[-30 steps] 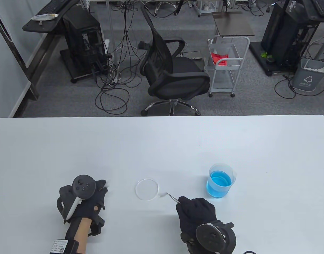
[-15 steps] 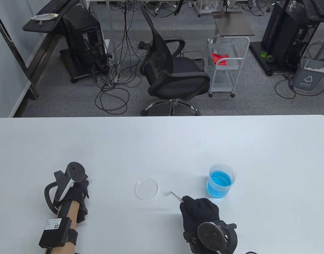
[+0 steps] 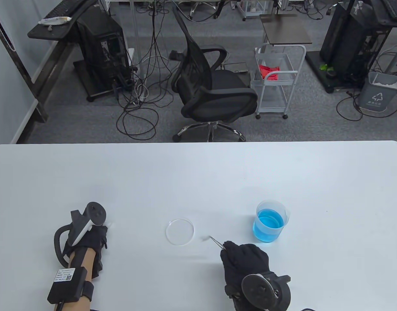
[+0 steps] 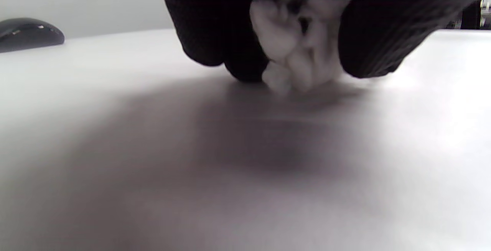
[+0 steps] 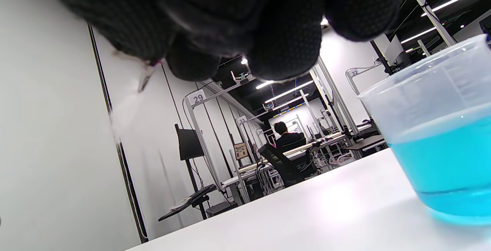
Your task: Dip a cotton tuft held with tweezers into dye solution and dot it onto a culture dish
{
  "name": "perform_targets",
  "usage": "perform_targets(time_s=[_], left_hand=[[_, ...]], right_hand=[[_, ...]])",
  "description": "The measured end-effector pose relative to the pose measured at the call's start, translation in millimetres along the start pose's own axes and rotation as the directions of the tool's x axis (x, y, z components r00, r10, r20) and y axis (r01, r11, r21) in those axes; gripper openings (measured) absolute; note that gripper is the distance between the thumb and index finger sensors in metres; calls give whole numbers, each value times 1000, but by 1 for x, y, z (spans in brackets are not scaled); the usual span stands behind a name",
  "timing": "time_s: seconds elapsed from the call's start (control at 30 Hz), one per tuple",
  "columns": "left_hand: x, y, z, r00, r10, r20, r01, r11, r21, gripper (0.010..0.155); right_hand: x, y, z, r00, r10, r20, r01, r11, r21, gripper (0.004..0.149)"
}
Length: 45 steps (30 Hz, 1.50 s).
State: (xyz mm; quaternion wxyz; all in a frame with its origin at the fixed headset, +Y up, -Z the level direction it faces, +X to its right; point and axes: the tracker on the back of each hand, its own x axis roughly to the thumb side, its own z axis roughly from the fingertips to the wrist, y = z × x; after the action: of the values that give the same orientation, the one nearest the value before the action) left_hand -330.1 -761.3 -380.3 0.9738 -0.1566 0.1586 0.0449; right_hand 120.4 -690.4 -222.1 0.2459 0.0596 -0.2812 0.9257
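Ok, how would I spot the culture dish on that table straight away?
On the white table, look at the near edge between the two gloved hands. The culture dish is the shallow clear circle left of the beaker of blue liquid. Unlike the beaker it is flat, empty and nearly invisible against the tabletop.

Over the last second the black-gloved left hand [image 3: 88,238] has drawn back leftward along the white desk [image 3: 198,175], away from the clear round culture dish [image 3: 180,231], turning so its tracker stands edge-on. The black-gloved right hand [image 3: 245,259] pinching the thin metal tweezers [image 3: 216,241] has shifted slightly right, carrying the white cotton tuft [image 3: 205,238] off the dish's rim.
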Motion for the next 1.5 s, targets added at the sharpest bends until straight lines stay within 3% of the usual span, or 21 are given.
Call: perform_targets(time_s=[0.27,0.6,0.97,1.17,1.5], left_hand=[[-10,1,5,989,151,14,-148,984,-98,73],[-24,29,31,979,197,42,-198,980,6,79],[17,59,102,972,107,208,-140,979,150,79],[45,52,132,955,88,284,-140,976,169,79],[88,12,160,929,35,369,-103,981,165,81]], right_hand=[[0,0,0,1000,-6,-3,6,1000,-1,32],[0,1,0,1000,-9,-2,9,1000,9,32],[-2,4,-1,1000,-12,-12,12,1000,26,32],[-2,4,-2,1000,-17,-15,17,999,32,32],[-2,7,-3,999,-39,-12,39,998,48,32]])
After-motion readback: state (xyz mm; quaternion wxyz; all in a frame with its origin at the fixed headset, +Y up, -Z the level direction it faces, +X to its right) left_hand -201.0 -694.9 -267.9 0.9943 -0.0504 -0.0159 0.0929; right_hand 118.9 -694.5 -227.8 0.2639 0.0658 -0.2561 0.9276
